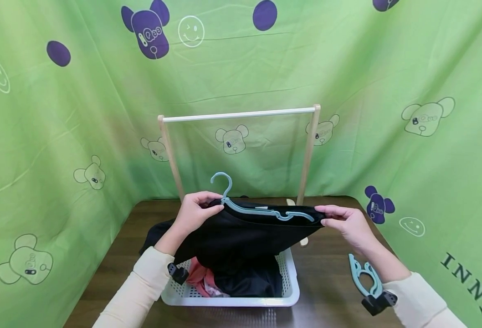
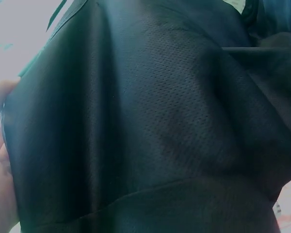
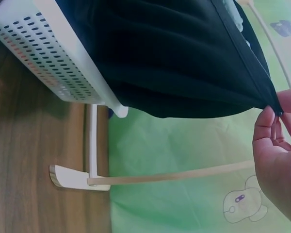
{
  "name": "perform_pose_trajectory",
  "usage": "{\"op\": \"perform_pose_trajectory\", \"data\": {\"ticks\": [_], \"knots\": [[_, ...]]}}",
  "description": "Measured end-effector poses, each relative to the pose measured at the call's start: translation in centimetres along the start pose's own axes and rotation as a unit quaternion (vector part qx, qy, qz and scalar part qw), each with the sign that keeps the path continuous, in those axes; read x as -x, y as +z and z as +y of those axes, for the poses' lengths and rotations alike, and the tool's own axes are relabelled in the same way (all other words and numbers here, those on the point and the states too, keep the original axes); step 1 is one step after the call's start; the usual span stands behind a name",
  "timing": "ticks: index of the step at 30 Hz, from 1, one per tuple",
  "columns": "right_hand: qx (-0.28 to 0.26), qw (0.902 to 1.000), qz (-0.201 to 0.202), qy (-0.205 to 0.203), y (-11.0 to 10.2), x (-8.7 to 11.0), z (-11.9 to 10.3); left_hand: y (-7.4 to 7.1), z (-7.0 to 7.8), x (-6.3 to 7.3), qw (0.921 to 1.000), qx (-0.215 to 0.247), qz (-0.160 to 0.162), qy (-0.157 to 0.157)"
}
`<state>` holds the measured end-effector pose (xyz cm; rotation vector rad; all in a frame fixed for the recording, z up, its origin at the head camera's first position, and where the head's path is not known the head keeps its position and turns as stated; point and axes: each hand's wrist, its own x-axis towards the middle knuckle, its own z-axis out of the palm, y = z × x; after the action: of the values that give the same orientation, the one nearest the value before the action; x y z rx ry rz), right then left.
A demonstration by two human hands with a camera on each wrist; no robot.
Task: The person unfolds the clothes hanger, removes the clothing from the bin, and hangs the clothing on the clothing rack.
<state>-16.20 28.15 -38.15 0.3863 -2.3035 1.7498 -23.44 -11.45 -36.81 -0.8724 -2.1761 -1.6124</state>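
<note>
A black shirt (image 1: 241, 237) is stretched out between my two hands over the basket. Its neck opening is pulled wide, and a light blue hanger (image 1: 257, 210) lies along it, one arm showing inside the opening and the hook pointing up at the left. My left hand (image 1: 197, 212) pinches the shirt and hanger just beside the base of the hook. With thumb and fingers, my right hand (image 1: 345, 223) pinches the far right end of the neckline, past the hanger's tip. Perforated dark fabric fills most of the left wrist view.
Under the shirt stands a white basket (image 1: 292, 287) holding pink cloth (image 1: 200, 275) and dark cloth. A second blue hanger (image 1: 366, 275) lies on the wooden table (image 1: 323, 282) near my right forearm. Behind rises a rack with a white bar (image 1: 241, 115) and wooden posts, before a green curtain.
</note>
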Motion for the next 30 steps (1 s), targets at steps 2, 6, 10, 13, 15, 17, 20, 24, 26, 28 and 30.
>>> {"op": "perform_pose_trajectory", "data": {"ticks": [2, 6, 10, 13, 15, 17, 20, 24, 26, 28, 30], "knots": [[0.0, 1.0, -0.001, 0.0, 0.2, 0.0, -0.2, 0.1, 0.0, 0.0, 0.9999, -0.009, 0.003, 0.013], [-0.009, 0.9999, 0.002, 0.01, 0.7, 0.0, -0.4, 0.5, -0.1, 0.1, 0.9996, -0.021, 0.003, 0.02], [-0.027, 0.9996, -0.001, 0.01, 1.2, -0.2, -0.3, 0.7, 1.5, 0.4, 0.9998, -0.018, 0.002, 0.0], [-0.049, 0.9985, -0.024, -0.001, 1.5, -0.2, -0.4, 0.8, 3.1, 0.6, 0.9998, -0.011, 0.005, -0.016], [-0.05, 0.9979, -0.037, -0.014, 1.7, -0.2, -0.4, 0.8, 3.6, 0.7, 0.9997, -0.005, 0.005, -0.022], [-0.03, 0.9981, -0.04, -0.036, 2.0, -0.3, -0.3, 0.8, 3.6, 0.7, 0.9997, 0.0, 0.005, -0.026], [0.031, 0.9971, -0.008, -0.069, 2.4, -0.5, -0.2, 0.9, 3.5, 0.7, 0.9995, 0.007, 0.001, -0.031], [0.083, 0.9912, 0.043, -0.094, 3.0, -0.7, -0.6, 0.9, 3.0, 0.7, 0.9993, 0.011, -0.002, -0.035], [0.09, 0.9881, 0.057, -0.11, 3.4, -0.5, -1.4, 1.0, 2.2, 0.5, 0.9993, 0.012, -0.002, -0.037], [0.097, 0.9849, 0.067, -0.126, 3.8, -0.3, -2.2, 1.0, 1.3, 0.4, 0.9992, 0.014, -0.001, -0.038], [0.104, 0.9821, 0.076, -0.137, 4.3, 0.0, -3.2, 1.2, 0.4, 0.3, 0.9991, 0.018, 0.002, -0.039]]}}
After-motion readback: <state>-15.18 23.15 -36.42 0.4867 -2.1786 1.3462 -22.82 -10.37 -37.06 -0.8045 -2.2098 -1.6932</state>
